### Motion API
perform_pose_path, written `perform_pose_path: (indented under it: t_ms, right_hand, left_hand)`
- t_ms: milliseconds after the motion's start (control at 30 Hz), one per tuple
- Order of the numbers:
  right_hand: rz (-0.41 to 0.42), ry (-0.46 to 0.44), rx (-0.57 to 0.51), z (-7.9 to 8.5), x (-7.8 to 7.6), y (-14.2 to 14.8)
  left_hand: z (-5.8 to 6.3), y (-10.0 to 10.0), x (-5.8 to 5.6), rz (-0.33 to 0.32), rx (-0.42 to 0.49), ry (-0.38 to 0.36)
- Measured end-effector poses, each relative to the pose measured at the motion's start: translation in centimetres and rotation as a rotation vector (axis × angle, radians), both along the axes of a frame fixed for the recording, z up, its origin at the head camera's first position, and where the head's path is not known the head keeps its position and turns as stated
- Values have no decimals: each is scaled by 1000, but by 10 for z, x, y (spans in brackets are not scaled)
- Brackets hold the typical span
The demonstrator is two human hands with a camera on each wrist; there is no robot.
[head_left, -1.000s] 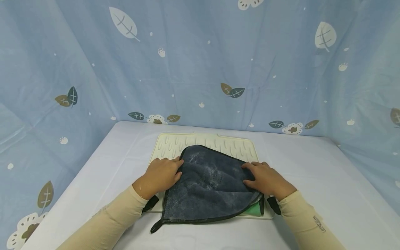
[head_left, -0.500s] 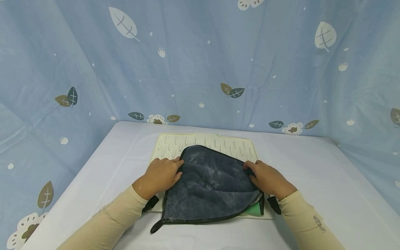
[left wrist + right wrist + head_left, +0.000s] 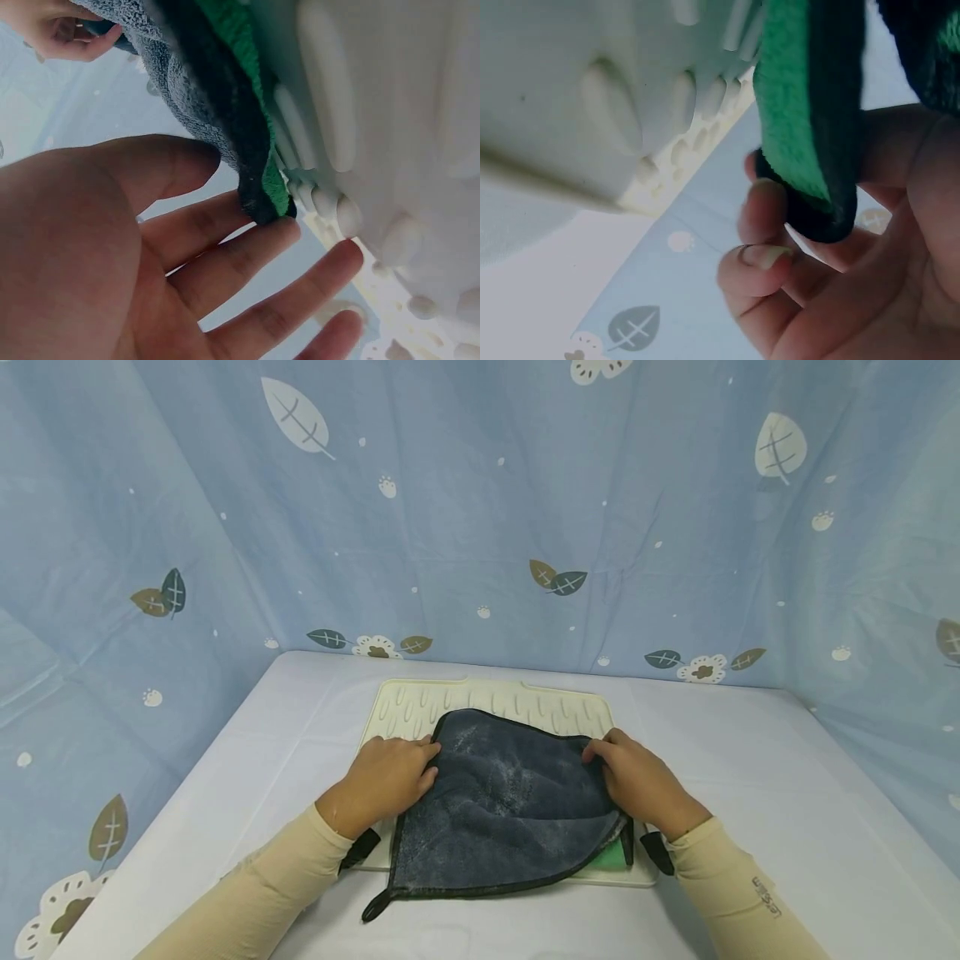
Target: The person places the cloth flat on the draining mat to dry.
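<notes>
A microfiber towel [image 3: 502, 802], dark grey on top with a green underside and black edging, is spread over a cream ridged drying mat [image 3: 408, 706]. Its hanging loop [image 3: 377, 906] lies at the near left corner. My left hand [image 3: 390, 779] is at the towel's left edge; in the left wrist view its fingers [image 3: 247, 262] are nearly straight, with the tips right at the black edging. With thumb and fingers my right hand [image 3: 641, 783] pinches the towel's far right edge, and in the right wrist view curled fingers [image 3: 765, 217] sit around the green and black fold.
The mat lies on a white-covered table [image 3: 735, 760]. Behind and beside it hangs a blue curtain [image 3: 480, 527] printed with leaves and flowers. A bit of green underside [image 3: 611, 857] shows at the towel's near right.
My right hand has gone from resting on the towel's right side to pinching its edge, and that far right edge has risen a little. My left hand stays in place.
</notes>
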State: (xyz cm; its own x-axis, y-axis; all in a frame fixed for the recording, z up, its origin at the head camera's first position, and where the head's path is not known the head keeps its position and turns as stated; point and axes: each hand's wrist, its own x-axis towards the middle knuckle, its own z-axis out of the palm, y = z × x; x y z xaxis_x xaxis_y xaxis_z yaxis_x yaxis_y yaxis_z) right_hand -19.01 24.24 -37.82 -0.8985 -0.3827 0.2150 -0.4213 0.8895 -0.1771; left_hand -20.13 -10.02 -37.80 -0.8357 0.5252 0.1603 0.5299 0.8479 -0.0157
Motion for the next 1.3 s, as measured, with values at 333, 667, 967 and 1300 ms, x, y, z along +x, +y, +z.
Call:
perform_pose_path:
  t_ms: [333,667,967,1300]
  right_hand:
    - [-18,131,-35,0,-2,-2]
    - [-32,195,-124,2,-4,-3]
    - [-14,142,-119,1,-6,-2]
    - [2,7,-50,2,-3,-2]
  left_hand:
    - [-3,1,-6,-3,113,173]
    - [0,0,-8,29,214,255]
    - [-3,0,-10,-11,242,178]
    - [-6,-2,-7,-141,154,74]
